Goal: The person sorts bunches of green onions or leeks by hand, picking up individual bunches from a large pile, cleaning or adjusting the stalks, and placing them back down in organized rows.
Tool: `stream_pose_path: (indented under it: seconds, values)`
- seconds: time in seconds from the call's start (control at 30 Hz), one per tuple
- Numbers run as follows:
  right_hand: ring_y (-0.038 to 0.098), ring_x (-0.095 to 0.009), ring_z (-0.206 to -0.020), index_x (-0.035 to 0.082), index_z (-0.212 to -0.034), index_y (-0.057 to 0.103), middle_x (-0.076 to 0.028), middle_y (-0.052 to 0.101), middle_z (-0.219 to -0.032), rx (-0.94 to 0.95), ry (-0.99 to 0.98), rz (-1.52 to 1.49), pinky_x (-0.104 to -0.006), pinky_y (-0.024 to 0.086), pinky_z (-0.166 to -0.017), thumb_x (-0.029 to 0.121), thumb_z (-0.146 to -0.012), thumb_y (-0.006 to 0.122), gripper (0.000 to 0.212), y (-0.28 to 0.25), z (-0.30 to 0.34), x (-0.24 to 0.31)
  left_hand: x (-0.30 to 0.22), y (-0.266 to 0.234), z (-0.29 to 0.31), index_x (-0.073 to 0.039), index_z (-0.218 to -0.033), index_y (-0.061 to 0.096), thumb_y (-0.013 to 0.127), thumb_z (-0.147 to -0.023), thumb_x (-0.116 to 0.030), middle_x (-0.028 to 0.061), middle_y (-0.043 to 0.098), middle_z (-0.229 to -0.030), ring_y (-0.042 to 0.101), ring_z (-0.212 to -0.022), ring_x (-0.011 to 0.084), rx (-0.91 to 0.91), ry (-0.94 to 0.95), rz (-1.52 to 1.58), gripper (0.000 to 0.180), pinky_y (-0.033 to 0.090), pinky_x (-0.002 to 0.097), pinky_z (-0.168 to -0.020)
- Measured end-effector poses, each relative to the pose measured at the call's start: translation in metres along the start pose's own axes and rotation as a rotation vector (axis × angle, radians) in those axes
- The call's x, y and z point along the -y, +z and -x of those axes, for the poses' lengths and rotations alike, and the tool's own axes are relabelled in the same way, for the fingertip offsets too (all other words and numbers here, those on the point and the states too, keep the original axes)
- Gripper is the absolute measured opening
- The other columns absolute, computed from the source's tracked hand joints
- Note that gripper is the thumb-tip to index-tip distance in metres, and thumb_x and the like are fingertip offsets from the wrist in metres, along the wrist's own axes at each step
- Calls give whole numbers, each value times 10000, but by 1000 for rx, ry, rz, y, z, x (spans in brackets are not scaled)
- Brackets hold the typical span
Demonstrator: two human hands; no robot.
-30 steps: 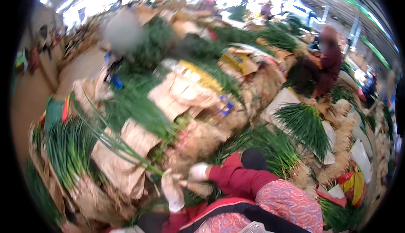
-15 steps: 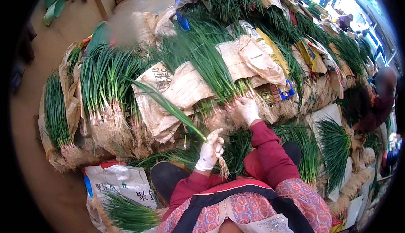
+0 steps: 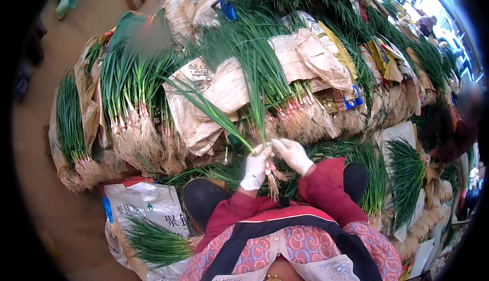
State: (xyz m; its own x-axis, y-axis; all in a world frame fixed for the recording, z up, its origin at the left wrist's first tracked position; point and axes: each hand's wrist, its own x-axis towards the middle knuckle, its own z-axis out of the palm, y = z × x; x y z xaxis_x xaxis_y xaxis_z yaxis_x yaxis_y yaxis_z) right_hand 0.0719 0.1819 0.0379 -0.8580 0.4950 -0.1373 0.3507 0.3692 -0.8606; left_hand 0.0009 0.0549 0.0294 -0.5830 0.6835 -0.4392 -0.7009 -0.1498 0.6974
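Note:
My left hand [image 3: 256, 166], in a white glove, grips a few green onion stalks [image 3: 214, 112] near their base; long leaves rise up and left, roots dangle below my fist. My right hand [image 3: 292, 153], also gloved in white, touches the same stalks just right of the left hand, fingers curled around the stems. Both hands meet above my lap, over my red sleeves. A big heap of green onion bundles [image 3: 265, 72] wrapped in brown paper lies directly in front of them.
Bundled green onions with pale roots [image 3: 135, 133] pile up on the left. A printed white sack [image 3: 145, 204] with loose green onions [image 3: 155, 243] lies at my lower left. More bundles [image 3: 407, 179] sit to the right, beside a seated person [image 3: 453, 133]. Brown floor [image 3: 35, 128] runs along the left.
The view swung from the market aisle down onto the pile. My right hand came back from the heap and joined my left hand on the stalks.

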Motion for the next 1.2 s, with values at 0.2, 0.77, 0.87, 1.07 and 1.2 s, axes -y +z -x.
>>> stream_pose_path:
  seconds: [0.2, 0.77, 0.87, 1.07, 1.2]
  values:
    - [550, -110, -571, -25, -1003, 595, -76, 627, -754, 217, 289, -923, -213, 417, -485, 228, -896, 550, 278, 36, -32, 8, 2, -9, 8, -39, -1003, 540, 498, -923, -197, 30, 536, -678, 459, -357, 113, -22, 26, -20, 182, 316, 216, -276]
    - [467, -121, -316, 71, -815, 483, -32, 487, -517, -31, 79, -924, -238, 386, -277, 299, -952, 414, 275, 32, 16, 32, 12, -13, -4, -103, -861, 509, 466, -928, -329, -22, 463, -571, 410, -370, 74, 75, 20, 9, 239, 292, 185, -302]
    - [442, -96, -314, 71, -828, 490, -16, 471, -503, -58, 144, -990, -218, 377, -287, 319, -951, 420, 286, 25, 30, 40, 11, -8, 6, -63, -852, 505, 469, -930, -291, -15, 450, -570, 374, -357, 58, 275, 102, 78, 244, 295, 181, -299]
    - [551, -276, -647, 56, -856, 519, -94, 523, -686, -561, -459, -78, -363, 434, -567, 154, -855, 514, 98, -29, 26, 75, 9, -29, 15, -77, -872, 496, 473, -931, -265, -24, 423, -544, 338, -336, 55, 70, 34, -141, 198, 297, 188, -288]
    - [562, -335, -664, 31, -744, 550, -148, 567, -685, -281, -182, 121, -424, 446, -633, 277, -847, 497, 272, -22, 22, 8, -17, -12, 22, -84, -998, 487, 507, -916, -307, -27, 477, -621, 422, -414, 68, 221, 196, -36, 239, 345, 174, -314]
